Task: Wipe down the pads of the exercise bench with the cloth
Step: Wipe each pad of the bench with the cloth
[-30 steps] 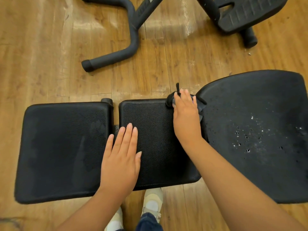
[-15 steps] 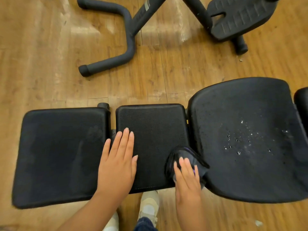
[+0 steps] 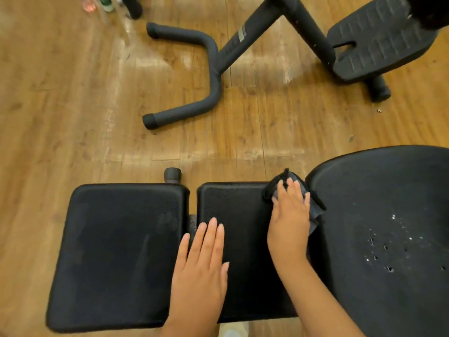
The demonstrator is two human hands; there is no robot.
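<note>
Head view shows our right hand (image 3: 290,215) pressing the dark cloth (image 3: 313,216) flat, fingers straight, at the far right corner of the middle pad (image 3: 245,239). Half a second ago that hand and cloth sat at the near edge of this same pad, and a second ago they were up at the far corner, so we have run one full stroke down the pad's right side and back. The cloth bunches ahead of the fingertips and trails off to the right, into the gap beside the big curved seat pad (image 3: 379,215).

Our left hand (image 3: 201,266) lies flat and open on the near left part of the middle pad, fingers together, holding nothing; it has not moved and seems to steady the bench.

Left of that hand, the left pad (image 3: 116,251) shows faint smears. Right of the cloth, the seat pad carries pale specks. We judge the middle pad partly wiped and the seat not yet done.

Beyond the hands, black frame legs (image 3: 209,76) rest on the wooden floor (image 3: 60,105).
</note>
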